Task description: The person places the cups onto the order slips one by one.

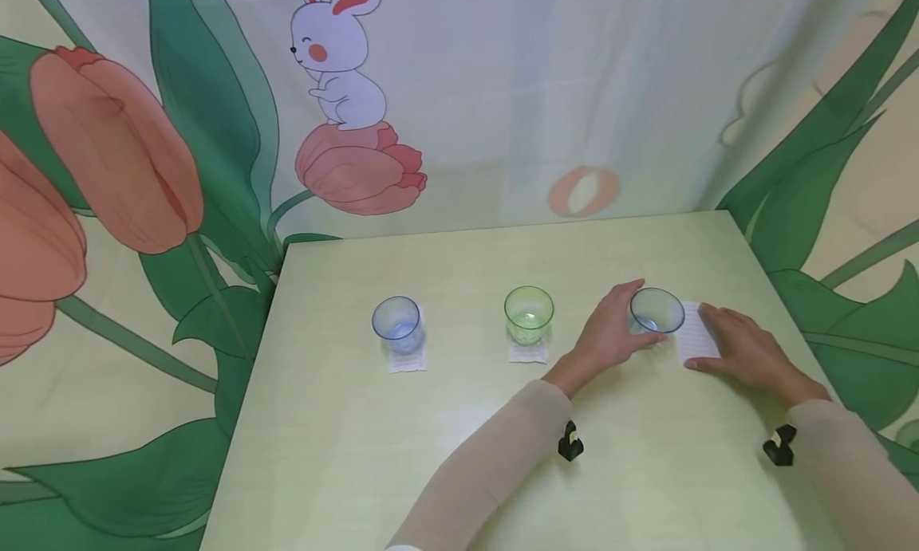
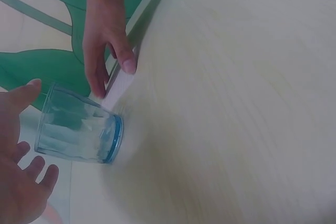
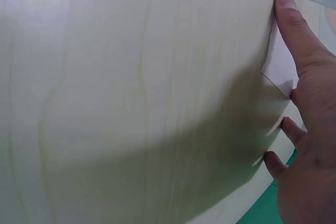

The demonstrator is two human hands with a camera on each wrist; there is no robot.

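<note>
My left hand (image 1: 610, 324) is around the left side of a clear bluish glass (image 1: 656, 312), thumb on the near side and fingers on the far side. In the left wrist view the thumb and fingers are spread apart beside the rim of the glass (image 2: 79, 124), which stands upright on the table. Right of it lies a small slip of lined white paper (image 1: 694, 340). My right hand (image 1: 747, 352) rests over the right part of this slip, thumb along its near edge. In the right wrist view the thumb (image 3: 299, 30) lies straight on the paper (image 3: 281, 66), with other fingers loosely bent.
A blue glass (image 1: 397, 328) stands on a paper slip (image 1: 408, 364) at the left. Between the blue and bluish glasses, a green glass (image 1: 529, 316) stands on another slip (image 1: 527, 353). A printed curtain (image 1: 467, 96) hangs behind the pale table (image 1: 395, 455).
</note>
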